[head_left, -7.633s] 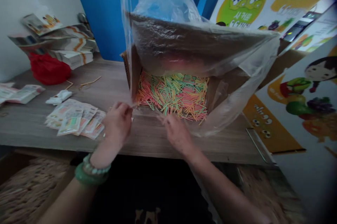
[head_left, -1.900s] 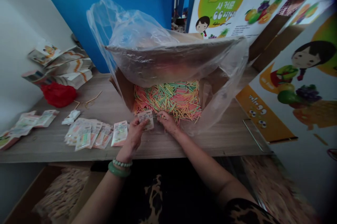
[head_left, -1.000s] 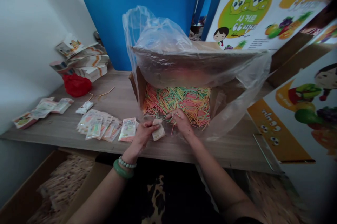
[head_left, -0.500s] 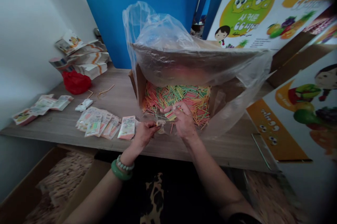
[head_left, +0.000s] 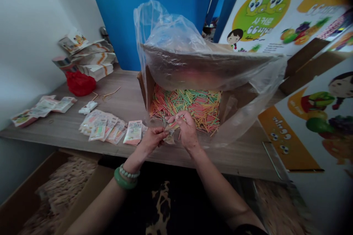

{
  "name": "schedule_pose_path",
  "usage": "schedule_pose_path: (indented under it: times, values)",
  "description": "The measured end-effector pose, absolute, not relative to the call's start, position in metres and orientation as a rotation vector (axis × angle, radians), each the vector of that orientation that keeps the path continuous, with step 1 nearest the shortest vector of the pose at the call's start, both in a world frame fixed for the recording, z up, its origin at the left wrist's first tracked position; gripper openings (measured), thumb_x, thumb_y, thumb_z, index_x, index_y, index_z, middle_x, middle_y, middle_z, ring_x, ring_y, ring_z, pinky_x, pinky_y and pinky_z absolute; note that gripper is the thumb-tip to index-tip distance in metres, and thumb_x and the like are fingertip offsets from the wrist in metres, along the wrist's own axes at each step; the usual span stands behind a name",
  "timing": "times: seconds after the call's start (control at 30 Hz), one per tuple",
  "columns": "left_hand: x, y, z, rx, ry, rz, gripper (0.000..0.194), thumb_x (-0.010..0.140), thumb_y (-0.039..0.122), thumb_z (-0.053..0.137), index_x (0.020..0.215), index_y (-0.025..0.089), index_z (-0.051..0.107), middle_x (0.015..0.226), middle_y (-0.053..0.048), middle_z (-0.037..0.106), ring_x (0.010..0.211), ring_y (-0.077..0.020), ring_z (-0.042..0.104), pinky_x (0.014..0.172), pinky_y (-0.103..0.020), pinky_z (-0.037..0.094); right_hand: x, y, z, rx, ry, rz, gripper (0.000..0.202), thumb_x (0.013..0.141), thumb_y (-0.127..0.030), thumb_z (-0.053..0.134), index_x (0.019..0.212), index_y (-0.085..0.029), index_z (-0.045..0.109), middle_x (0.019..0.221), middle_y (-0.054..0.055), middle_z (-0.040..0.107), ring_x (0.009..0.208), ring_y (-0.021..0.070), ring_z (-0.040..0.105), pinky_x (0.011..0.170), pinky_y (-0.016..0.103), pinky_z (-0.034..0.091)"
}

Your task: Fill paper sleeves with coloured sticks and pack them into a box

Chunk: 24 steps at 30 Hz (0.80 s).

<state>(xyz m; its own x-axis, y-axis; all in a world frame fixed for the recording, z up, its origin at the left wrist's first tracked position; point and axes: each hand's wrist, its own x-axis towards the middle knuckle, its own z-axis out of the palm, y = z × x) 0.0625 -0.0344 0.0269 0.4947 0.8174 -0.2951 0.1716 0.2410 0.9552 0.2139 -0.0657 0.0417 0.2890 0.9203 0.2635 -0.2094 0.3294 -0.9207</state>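
Note:
My left hand (head_left: 153, 139) is closed, pinching the edge of a small clear plastic packet (head_left: 170, 138). My right hand (head_left: 188, 132) is closed around a small bunch of thin coloured sticks (head_left: 173, 125), their ends close against the packet's mouth. Whether the tips are inside it I cannot tell. Just beyond both hands, a cardboard box (head_left: 142, 87) lined with a clear plastic bag (head_left: 171, 31) holds a heap of loose pink, green, yellow and orange sticks (head_left: 190, 102). Left of my left hand lies a printed packet (head_left: 133, 132), beside several overlapping filled packets (head_left: 98, 128).
A red plastic bag (head_left: 80, 82), a crumpled white tissue (head_left: 88, 107) and stacked printed packs (head_left: 96, 71) occupy the table's left side. More packs (head_left: 45, 108) lie near the left edge. Printed cartons (head_left: 256, 14) stand at the right. An open carton of packets (head_left: 63, 187) is below the table.
My right hand has tipped and moved slightly left and down, bringing the sticks to the packet. My left hand still pinches the packet. The view has shifted slightly.

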Motion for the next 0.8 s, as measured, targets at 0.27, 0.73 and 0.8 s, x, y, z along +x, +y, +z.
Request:
schedule_pose_path:
  times: [0.27, 0.73, 0.8]
  values:
    - [0.0633, -0.0336, 0.0246, 1.362, 1.044, 0.555, 0.033, 0.072, 0.049, 0.071, 0.066, 0.019, 0.062, 0.053, 0.006, 0.046, 0.045, -0.0086, 0.046, 0.042, -0.021, 0.029, 0.2085, -0.0667, 0.0444, -0.906, -0.928, 0.867, 0.012, 0.097, -0.037, 0.056, 0.091, -0.027, 0.053, 0.084, -0.002, 0.073, 0.090, 0.0194, 0.074, 0.095, 0.043, 0.053]
    - [0.0617, -0.0354, 0.0244, 1.283, 0.975, 0.555, 0.032, 0.069, 0.049, 0.074, 0.071, 0.018, 0.066, 0.058, 0.005, 0.053, 0.047, -0.0086, 0.050, 0.042, -0.020, 0.033, 0.2070, -0.0708, 0.0406, -0.983, -0.933, 0.860, 0.012, 0.094, -0.035, 0.057, 0.088, -0.026, 0.056, 0.078, -0.002, 0.072, 0.088, 0.0196, 0.073, 0.092, 0.040, 0.052]
    - [0.0616, -0.0357, 0.0229, 1.245, 0.950, 0.565, 0.033, 0.068, 0.049, 0.076, 0.071, 0.017, 0.066, 0.058, 0.005, 0.053, 0.046, -0.0081, 0.048, 0.042, -0.020, 0.034, 0.2092, -0.0716, 0.0401, -1.017, -0.934, 0.873, 0.011, 0.093, -0.035, 0.058, 0.087, -0.025, 0.056, 0.078, -0.002, 0.073, 0.089, 0.0201, 0.073, 0.093, 0.040, 0.052]
